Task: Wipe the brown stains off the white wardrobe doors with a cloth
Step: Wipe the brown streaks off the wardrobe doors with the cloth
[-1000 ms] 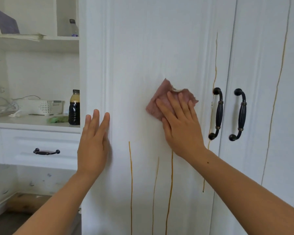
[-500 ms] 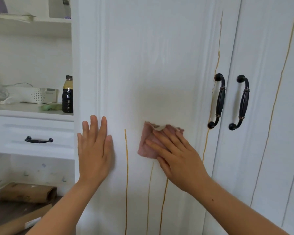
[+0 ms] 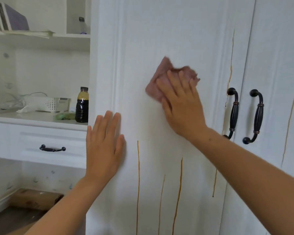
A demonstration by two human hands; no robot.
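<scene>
A crumpled pink cloth [image 3: 158,82] is lying flat against the left white wardrobe door [image 3: 159,31], about mid-height and left of the door's black handle [image 3: 233,114]. The right hand [image 3: 180,102] is pressing it to the panel with an open palm, its grip spread, fingers fanned over the cloth rather than pinching it. The cloth's upper edge is looking blurred.

Below the cloth, three thin brown stains [image 3: 138,184] are running down the door as vertical drips. Another drip is trailing along the door's right edge, behind the handle, and a long one is streaking the right wardrobe door [image 3: 278,48], which is carrying its own black handle [image 3: 256,116].

The left hand [image 3: 105,146] is resting flat on the door's left frame, fingers spread and pointing up, holding nothing.

Further left, open white shelves are holding a dark bottle [image 3: 82,106], a white perforated basket [image 3: 47,103] and, higher up, books [image 3: 8,19]. A drawer with a black pull [image 3: 52,148] is sitting beneath the shelf.
</scene>
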